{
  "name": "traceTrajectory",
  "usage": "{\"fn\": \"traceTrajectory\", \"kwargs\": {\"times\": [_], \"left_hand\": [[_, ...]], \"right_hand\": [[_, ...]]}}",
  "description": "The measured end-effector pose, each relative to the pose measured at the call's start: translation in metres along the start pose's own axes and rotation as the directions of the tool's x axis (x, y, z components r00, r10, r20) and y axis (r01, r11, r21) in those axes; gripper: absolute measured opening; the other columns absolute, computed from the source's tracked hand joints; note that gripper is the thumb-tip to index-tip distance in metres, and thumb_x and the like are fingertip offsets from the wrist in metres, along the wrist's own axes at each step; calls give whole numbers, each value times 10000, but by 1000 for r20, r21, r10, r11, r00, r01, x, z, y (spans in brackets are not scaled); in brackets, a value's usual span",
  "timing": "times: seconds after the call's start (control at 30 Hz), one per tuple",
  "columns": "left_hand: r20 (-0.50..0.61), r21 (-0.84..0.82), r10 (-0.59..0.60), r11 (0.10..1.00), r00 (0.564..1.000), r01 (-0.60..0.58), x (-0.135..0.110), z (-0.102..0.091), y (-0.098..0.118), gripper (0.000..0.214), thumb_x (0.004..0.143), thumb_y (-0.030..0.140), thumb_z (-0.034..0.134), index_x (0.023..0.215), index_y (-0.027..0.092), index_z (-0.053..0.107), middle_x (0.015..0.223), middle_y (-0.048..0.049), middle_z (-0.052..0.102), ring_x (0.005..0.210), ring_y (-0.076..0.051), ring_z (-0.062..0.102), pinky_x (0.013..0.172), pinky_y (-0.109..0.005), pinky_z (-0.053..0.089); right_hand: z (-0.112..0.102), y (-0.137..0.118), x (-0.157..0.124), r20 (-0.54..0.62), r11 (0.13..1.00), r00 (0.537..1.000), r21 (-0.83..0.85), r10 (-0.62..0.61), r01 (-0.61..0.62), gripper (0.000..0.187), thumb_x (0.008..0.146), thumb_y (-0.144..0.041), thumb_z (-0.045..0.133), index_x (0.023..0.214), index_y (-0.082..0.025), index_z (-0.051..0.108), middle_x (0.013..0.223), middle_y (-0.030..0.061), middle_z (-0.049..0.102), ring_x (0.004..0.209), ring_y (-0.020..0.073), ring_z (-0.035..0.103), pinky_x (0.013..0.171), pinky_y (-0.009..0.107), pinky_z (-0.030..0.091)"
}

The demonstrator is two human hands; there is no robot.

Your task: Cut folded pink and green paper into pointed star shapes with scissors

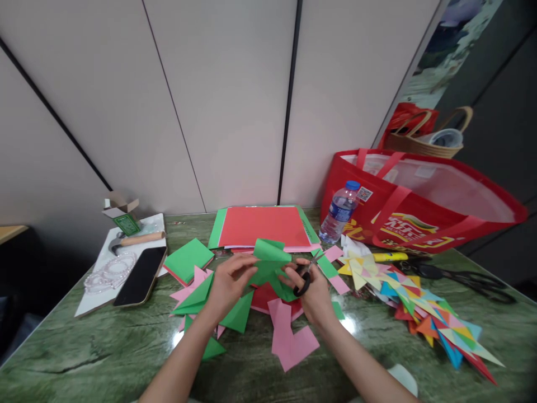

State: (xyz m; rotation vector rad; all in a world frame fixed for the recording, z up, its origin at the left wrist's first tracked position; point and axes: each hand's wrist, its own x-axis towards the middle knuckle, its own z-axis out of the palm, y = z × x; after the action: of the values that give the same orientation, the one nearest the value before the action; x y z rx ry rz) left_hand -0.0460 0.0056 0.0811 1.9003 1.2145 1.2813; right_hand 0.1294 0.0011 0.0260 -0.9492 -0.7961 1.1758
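Observation:
A sheet of green paper (268, 267), curled over along its upper part, is held up between my two hands. My left hand (231, 280) pinches its left side with thumb and fingers. At the paper's right edge, my right hand (309, 288) grips it while black-handled scissors (304, 284) hang on the same hand, blades pointing up and right. Below the hands lies a cut piece of pink paper (289, 338). Folded green and pink pieces (237, 312) lie around my left forearm. Something red, partly covered, sits beneath the held paper.
Behind are stacked red sheets (264, 226). To the left lie a green paper stack (189, 258), a phone (140, 277), a hammer (138, 239) and a small box (122, 215). A water bottle (339, 212), red bag (419, 207), colourful paper points (436, 313) and larger scissors (461, 277) occupy the right.

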Motion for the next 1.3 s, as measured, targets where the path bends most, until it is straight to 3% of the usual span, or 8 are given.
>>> {"fn": "traceTrajectory", "kwargs": {"times": [0.27, 0.5, 0.63, 0.87, 0.97, 1.07, 1.23, 1.3], "left_hand": [[10, -52, 73, 996, 997, -72, -1, 0, 3, 153, 733, 145, 612, 857, 179, 695, 879, -80, 675, 834, -202, 622, 708, -314, 506], [144, -193, 101, 979, 984, -72, -3, -4, 14, 296, 758, 108, 580, 1009, 235, 668, 1198, -106, 546, 1081, -244, 528, 781, -328, 498], [24, -347, -8, 938, 1000, 16, -2, 0, 13, 330, 744, 136, 618, 1064, 218, 631, 1310, -120, 428, 1109, -262, 509, 794, -335, 504], [-119, -700, -179, 713, 977, 46, -1, 8, 17, 313, 787, 202, 617, 1088, 246, 545, 1187, -91, 567, 1032, -262, 592, 882, -430, 461], [-46, -663, -100, 747, 994, 45, -10, 18, 19, 441, 806, 204, 599, 1215, 314, 474, 1309, -97, 500, 996, -219, 600, 856, -398, 471], [47, -510, 15, 860, 999, 11, -20, 25, 21, 508, 838, 184, 556, 1296, 358, 424, 1411, -82, 393, 887, -148, 606, 828, -332, 474], [-105, -383, 125, 911, 987, -156, -20, 19, 23, 685, 892, 171, 454, 1391, 454, 81, 1429, -74, 365, 873, -143, 630, 713, -283, 493], [-98, -318, 167, 929, 981, -190, -19, 14, 23, 638, 897, 187, 439, 1400, 420, 123, 1422, -80, 373, 1002, -191, 601, 771, -322, 480]], "right_hand": [[4, -8, -3, -101, 980, 993, 195, 56, -36, 409, 564, -313, 794, 824, -215, 494, 694, -80, 534, 639, 103, 585, 662, 274, 557], [5, -8, -7, -109, 977, 986, 184, 125, -103, 420, 541, -291, 814, 844, -215, 533, 631, -103, 461, 451, 59, 496, 384, 162, 483], [8, -13, -10, -87, 971, 988, 216, 127, -105, 434, 514, -268, 827, 823, -212, 527, 655, -105, 451, 456, 47, 497, 422, 178, 524], [12, -25, -16, -224, 928, 966, 370, 130, -39, 376, 541, -224, 814, 798, -201, 541, 709, -89, 470, 555, 40, 522, 541, 157, 552], [14, -28, -19, -253, 903, 954, 427, 159, -37, 376, 526, -202, 818, 791, -199, 552, 739, -85, 485, 579, 36, 519, 559, 145, 553], [16, -29, -24, -250, 893, 948, 445, 196, -67, 378, 516, -205, 820, 784, -199, 554, 751, -78, 507, 603, 48, 544, 553, 144, 553], [20, -28, -30, -239, 889, 945, 447, 222, -96, 374, 528, -202, 817, 789, -204, 550, 713, -82, 521, 588, 53, 560, 554, 145, 554], [20, -28, -31, -241, 888, 944, 449, 226, -98, 378, 527, -199, 818, 792, -201, 548, 710, -84, 531, 587, 53, 567, 562, 147, 555]]}}
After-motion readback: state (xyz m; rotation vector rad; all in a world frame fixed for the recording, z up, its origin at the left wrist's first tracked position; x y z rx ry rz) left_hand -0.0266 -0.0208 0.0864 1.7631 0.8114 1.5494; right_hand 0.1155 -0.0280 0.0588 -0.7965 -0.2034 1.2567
